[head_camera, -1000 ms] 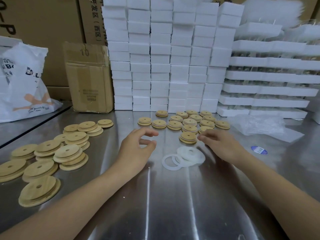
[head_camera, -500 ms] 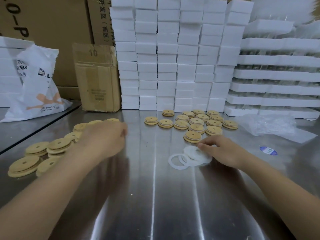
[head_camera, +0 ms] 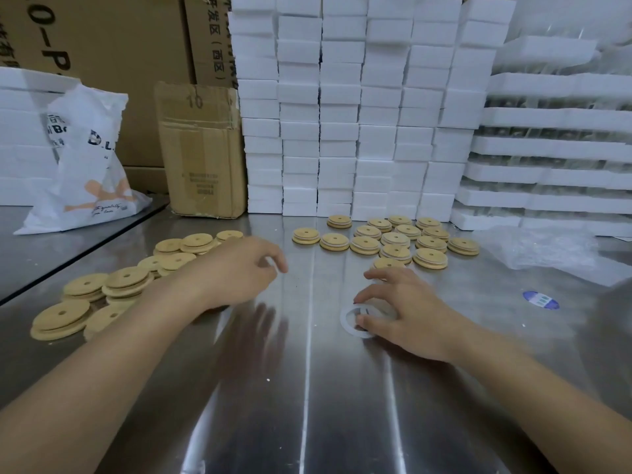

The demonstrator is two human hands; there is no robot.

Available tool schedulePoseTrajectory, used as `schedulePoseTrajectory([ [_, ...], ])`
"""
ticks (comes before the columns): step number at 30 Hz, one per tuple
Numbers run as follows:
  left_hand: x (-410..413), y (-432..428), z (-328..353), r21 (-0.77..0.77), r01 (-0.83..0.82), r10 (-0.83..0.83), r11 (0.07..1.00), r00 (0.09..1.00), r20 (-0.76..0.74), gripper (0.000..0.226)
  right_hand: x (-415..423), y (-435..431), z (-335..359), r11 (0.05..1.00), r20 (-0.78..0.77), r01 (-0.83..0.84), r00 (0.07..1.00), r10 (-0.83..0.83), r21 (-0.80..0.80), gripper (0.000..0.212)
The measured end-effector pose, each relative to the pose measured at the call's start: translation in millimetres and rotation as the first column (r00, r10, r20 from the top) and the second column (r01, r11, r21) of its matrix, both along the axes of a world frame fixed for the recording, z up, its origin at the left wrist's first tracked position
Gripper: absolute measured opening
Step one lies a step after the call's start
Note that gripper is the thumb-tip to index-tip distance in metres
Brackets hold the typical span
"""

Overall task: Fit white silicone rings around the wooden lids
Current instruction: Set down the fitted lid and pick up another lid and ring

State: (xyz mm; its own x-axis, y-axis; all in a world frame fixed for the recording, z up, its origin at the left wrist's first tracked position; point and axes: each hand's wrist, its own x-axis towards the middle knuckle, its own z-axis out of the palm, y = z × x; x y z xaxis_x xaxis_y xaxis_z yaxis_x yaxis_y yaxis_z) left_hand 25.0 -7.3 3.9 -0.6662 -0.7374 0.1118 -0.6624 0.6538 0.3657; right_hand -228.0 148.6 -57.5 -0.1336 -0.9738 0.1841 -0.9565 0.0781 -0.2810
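Right hand (head_camera: 407,316) palm-down on white silicone rings (head_camera: 352,325), fingers spread, touching them. Left hand (head_camera: 236,271) loosely curled; whether it holds anything cannot be told. Bare wooden lids (head_camera: 126,280) left of it; ringed lids (head_camera: 396,239) beyond the right hand.

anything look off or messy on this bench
Mostly tidy. The bare wooden lids on the left lie in a loose, overlapping heap, unlike the neater ringed lids at the back. The small cardboard box is crumpled and torn along its top edge.
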Motion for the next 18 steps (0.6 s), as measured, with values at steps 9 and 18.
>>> schedulePoseTrajectory([
  [9, 29.9, -21.0, 14.3, 0.063, -0.056, 0.025, 0.996, 0.909, 0.416, 0.048, 8.6, 2.3, 4.8, 0.997, 0.1, -0.038, 0.994, 0.045, -0.065, 0.014],
  [18, -8.8, -2.0, -11.6, 0.161, 0.138, -0.163, 0.977, 0.975, 0.152, 0.049, 20.0, 4.9, 12.1, 0.992, 0.116, -0.099, 0.987, 0.107, -0.073, 0.011],
])
